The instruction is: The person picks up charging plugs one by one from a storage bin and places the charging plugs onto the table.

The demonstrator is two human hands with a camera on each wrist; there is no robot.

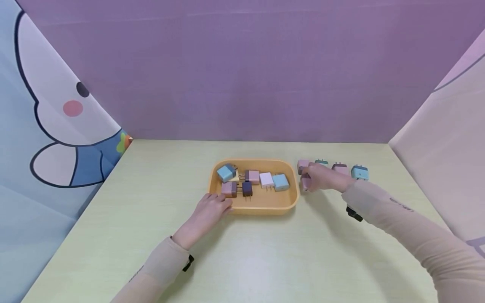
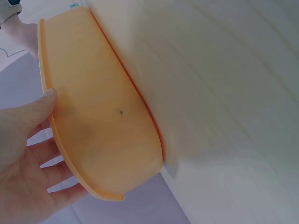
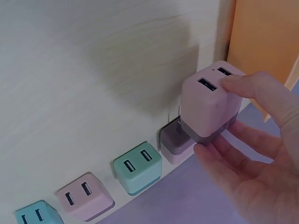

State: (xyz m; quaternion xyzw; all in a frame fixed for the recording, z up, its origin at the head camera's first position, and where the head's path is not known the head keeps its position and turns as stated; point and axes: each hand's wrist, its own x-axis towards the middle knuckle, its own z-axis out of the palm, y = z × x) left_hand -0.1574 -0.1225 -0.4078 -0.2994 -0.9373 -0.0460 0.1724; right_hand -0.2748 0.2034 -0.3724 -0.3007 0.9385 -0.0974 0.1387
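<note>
My left hand [image 1: 212,208] grips the front left rim of an orange plastic tray [image 1: 265,211]; in the left wrist view its thumb lies over the rim, fingers behind. Inside the tray lie several plug chargers, among them a dark blue one [image 1: 247,188], a white one [image 1: 266,180] and a light blue one [image 1: 281,182]. Just right of the tray, my right hand [image 1: 323,176] holds a pink USB charger [image 3: 205,107], thumb on its port face and fingers at its dark base. Close behind that charger stands another pink charger [image 3: 175,142] with its prongs showing.
Rightward along the table [image 1: 250,261] runs a row with a green charger [image 3: 138,168], a pink charger [image 3: 86,196] and a blue charger [image 3: 39,214]. A purple cloth [image 1: 242,75] hangs at the back, and printed cloths flank both sides.
</note>
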